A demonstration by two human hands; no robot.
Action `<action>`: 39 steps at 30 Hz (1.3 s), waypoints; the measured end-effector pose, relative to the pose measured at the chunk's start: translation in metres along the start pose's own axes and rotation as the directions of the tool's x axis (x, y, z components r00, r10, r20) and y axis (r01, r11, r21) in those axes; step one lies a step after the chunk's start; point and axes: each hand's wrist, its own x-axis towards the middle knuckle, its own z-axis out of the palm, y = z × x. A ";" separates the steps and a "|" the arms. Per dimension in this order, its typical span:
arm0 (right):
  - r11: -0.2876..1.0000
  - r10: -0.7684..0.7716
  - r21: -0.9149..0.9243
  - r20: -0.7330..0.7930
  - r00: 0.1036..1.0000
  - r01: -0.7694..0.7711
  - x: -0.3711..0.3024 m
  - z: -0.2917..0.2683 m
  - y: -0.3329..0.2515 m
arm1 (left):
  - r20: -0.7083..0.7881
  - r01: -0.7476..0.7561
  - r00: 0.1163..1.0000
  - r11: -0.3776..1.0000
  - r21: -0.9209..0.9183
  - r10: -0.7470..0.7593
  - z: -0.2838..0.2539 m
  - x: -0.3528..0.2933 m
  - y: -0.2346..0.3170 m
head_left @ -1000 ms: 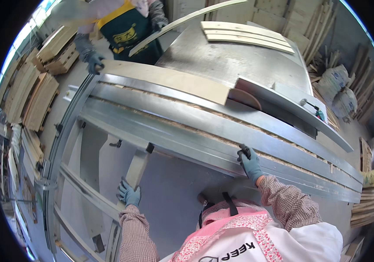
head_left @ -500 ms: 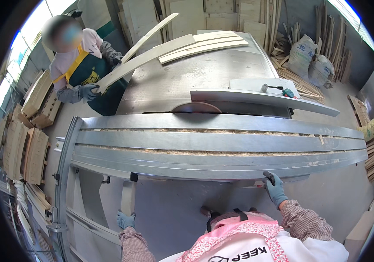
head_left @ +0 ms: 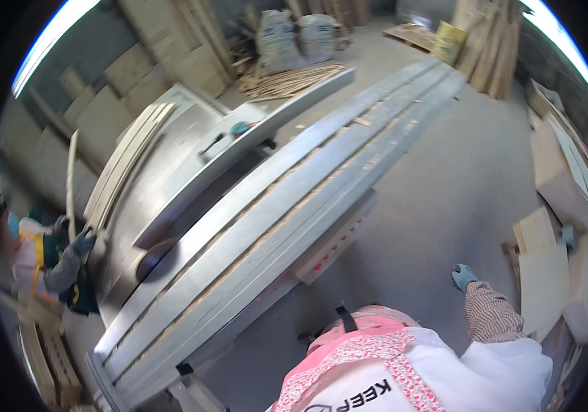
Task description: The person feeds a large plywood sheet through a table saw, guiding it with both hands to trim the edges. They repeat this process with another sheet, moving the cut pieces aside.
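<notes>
Gloved right hand [head_left: 464, 277] hangs above floor [head_left: 424, 233] near boards [head_left: 543, 288]; seems empty, but can't tell how tight the grip is. Left hand out of view.

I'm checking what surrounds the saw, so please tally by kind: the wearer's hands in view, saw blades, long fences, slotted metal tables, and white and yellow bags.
Wearer's right hand: 1
Saw blade: 1
Long fence: 1
Slotted metal table: 1
White bags: 2
Yellow bag: 1
Total: 7
</notes>
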 end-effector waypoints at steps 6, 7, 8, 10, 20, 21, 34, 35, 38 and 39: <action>0.835 0.431 -0.351 -0.062 0.900 -0.424 -0.079 0.010 0.240 | -0.131 -0.542 0.840 0.820 -0.182 0.526 0.012 -0.076 0.131; 0.814 0.497 -0.328 -0.032 0.867 -0.479 -0.098 0.013 0.258 | -0.092 -0.616 0.784 0.750 -0.241 0.614 0.022 -0.095 0.161; 0.787 0.559 -0.321 0.013 0.829 -0.527 -0.121 0.020 0.271 | -0.046 -0.668 0.726 0.686 -0.288 0.687 0.028 -0.115 0.185; 0.763 0.619 -0.318 0.112 0.777 -0.562 -0.152 0.030 0.291 | 0.071 -0.712 0.602 0.575 -0.403 0.795 0.040 -0.156 0.223; 0.668 0.617 0.252 0.339 0.710 -0.700 -0.176 0.097 0.314 | 0.598 -0.527 0.055 0.532 -0.663 0.799 0.099 -0.340 0.355; 0.679 0.606 0.263 0.326 0.725 -0.686 -0.172 0.107 0.306 | 0.627 -0.526 0.014 0.539 -0.657 0.779 0.105 -0.354 0.367; 0.641 0.492 0.590 0.175 0.853 -0.491 -0.048 0.027 0.199 | 0.819 -0.551 -0.119 0.649 -0.524 0.561 0.168 -0.472 0.570; 0.657 0.470 0.585 0.174 0.865 -0.475 -0.037 0.014 0.199 | 0.830 -0.554 -0.118 0.657 -0.511 0.546 0.171 -0.480 0.584; 0.656 0.488 0.596 0.134 0.863 -0.463 0.011 -0.020 0.200 | 0.862 -0.571 -0.116 0.677 -0.464 0.493 0.185 -0.504 0.626; 0.604 0.496 0.660 0.128 0.859 -0.447 0.027 -0.039 0.193 | 0.873 -0.577 -0.125 0.681 -0.451 0.471 0.191 -0.509 0.639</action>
